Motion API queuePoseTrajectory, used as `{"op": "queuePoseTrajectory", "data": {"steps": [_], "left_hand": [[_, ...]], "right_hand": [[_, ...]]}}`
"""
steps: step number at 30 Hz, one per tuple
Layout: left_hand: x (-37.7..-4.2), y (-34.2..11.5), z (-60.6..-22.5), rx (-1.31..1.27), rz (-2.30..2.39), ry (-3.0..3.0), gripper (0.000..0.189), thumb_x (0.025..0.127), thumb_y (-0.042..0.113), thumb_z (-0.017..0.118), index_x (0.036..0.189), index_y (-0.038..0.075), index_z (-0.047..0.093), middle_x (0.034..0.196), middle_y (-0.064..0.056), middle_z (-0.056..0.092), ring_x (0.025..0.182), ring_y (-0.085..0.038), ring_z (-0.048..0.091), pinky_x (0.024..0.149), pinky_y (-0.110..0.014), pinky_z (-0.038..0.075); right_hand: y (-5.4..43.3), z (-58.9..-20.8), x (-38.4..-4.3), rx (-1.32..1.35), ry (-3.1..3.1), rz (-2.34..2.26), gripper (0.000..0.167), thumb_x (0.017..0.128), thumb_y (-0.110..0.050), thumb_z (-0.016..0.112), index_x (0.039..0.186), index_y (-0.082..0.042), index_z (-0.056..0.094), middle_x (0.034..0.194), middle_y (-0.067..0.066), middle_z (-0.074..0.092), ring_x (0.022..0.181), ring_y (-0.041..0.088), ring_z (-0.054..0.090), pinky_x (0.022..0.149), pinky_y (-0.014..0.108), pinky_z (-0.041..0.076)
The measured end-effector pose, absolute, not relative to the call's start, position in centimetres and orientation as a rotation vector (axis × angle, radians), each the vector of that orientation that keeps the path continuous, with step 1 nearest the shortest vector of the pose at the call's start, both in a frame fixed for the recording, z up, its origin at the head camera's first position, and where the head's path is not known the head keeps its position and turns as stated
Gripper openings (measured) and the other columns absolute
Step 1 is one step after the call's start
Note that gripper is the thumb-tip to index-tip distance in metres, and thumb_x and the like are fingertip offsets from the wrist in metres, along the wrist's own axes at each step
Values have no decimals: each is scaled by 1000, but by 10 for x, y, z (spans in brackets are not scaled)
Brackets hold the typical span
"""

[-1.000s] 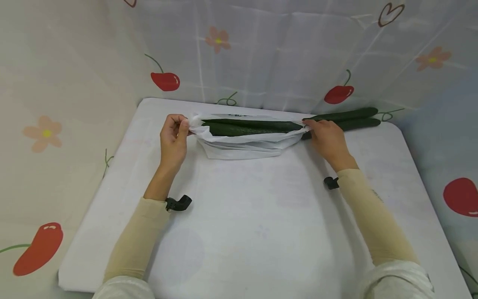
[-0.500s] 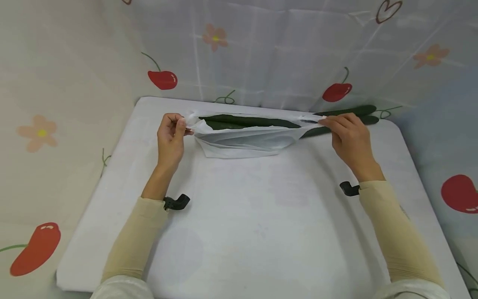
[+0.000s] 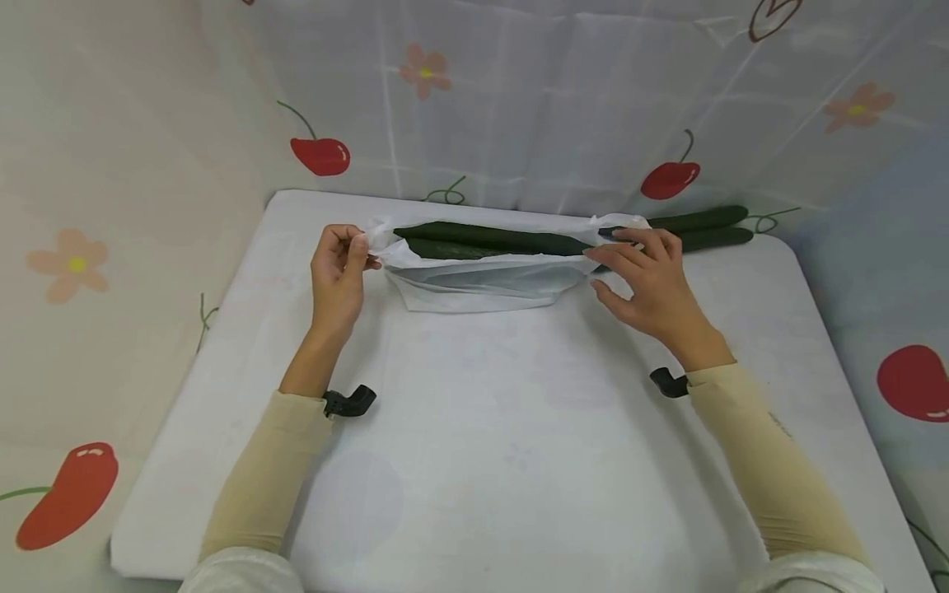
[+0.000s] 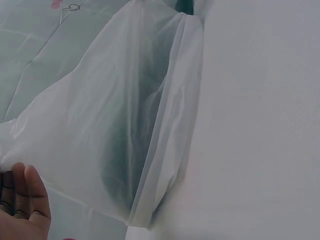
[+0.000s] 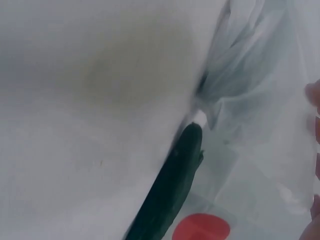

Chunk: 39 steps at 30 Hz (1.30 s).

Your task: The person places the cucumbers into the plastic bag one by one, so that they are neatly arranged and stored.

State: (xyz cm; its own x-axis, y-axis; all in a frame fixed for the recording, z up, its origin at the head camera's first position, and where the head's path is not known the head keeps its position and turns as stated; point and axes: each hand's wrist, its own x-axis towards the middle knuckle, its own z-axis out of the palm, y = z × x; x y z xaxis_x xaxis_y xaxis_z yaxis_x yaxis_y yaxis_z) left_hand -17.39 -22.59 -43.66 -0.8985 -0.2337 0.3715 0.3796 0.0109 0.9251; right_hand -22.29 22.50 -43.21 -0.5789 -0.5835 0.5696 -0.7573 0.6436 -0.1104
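A thin white plastic bag [image 3: 482,284] lies near the table's back edge, its mouth facing up. Inside it, dark green cucumbers [image 3: 489,237] show lengthwise through the opening. My left hand [image 3: 339,276] pinches the bag's left end between thumb and curled fingers. At the right end, my right hand [image 3: 652,284] has its fingers spread at the bag's rim, thumb held apart below. In the left wrist view, the bag [image 4: 95,115] stretches up to my left hand [image 4: 27,200], with green showing through. Only fingertips [image 5: 314,95] of my right hand show in the right wrist view.
Two more cucumbers [image 3: 712,239] lie outside the bag at the back right, partly behind my right hand. One cucumber [image 5: 170,185] shows beside the bag in the right wrist view. A patterned curtain [image 3: 519,107] stands behind the white table [image 3: 504,428].
My right hand pulled the bag's right end outward to the right, then came back left and spread its fingers at the rim. The bag's mouth is wider. My left hand stays in place.
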Motion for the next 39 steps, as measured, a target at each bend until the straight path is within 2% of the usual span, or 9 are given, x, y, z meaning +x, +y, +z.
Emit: {"op": "queuePoseTrajectory", "data": {"steps": [7,10,15,19,23,26,31,35,39], "left_hand": [[-174,-225,-436,-152,-1934,-1876,17,113,20,56,113,3,56,101,6,57,90,-12,62,79,-18,59],[-174,-226,-436,-158,-1931,-1879,21,113,22,57,113,1,55,101,7,57,90,-12,62,79,-18,59],[-174,-225,-435,-154,-1940,-1877,21,113,22,57,113,0,55,99,6,56,88,-13,61,78,-18,59],[-173,-225,-436,-137,-1937,-1881,14,113,19,56,112,5,56,99,7,56,87,-12,61,79,-18,59],[-174,-224,-437,-140,-1936,-1879,17,113,21,58,112,4,56,99,7,56,87,-11,62,79,-19,59],[-174,-225,-437,-151,-1941,-1872,23,112,24,59,113,1,56,98,7,56,87,-12,62,79,-19,59],[-176,-224,-438,-151,-1946,-1860,17,112,22,59,112,5,57,98,6,56,87,-11,62,78,-19,59],[-176,-224,-438,-144,-1952,-1863,13,112,20,58,110,7,57,98,7,56,86,-11,62,78,-19,59],[-174,-224,-439,-129,-1961,-1877,6,113,14,55,107,17,56,98,6,55,87,-11,62,80,-18,59]], "right_hand": [[219,-435,-217,1075,-2370,499,16,95,0,74,102,-12,82,100,12,78,114,39,58,114,71,32],[221,-438,-213,1092,-2367,522,17,92,1,76,100,-12,82,97,11,78,113,38,60,116,71,33],[229,-441,-211,1084,-2299,571,16,94,-5,71,106,-10,81,109,14,78,118,42,60,112,67,35],[244,-441,-217,945,-2240,692,26,98,-14,66,119,-6,79,123,18,75,120,45,59,110,51,40],[271,-442,-228,704,-2298,814,29,101,-12,65,127,-7,77,129,18,73,124,43,59,111,36,43],[295,-446,-240,499,-2421,857,30,102,-9,64,129,-10,77,131,18,73,128,41,59,110,44,46],[337,-455,-260,226,-2644,914,32,104,-12,63,133,-11,75,142,20,69,137,45,57,116,65,43],[361,-456,-273,191,-2812,865,44,105,-14,61,149,-7,62,158,25,55,150,51,45,128,70,33],[372,-456,-285,233,-2971,776,61,106,-15,58,164,-6,41,173,26,33,162,53,25,133,77,16]]}}
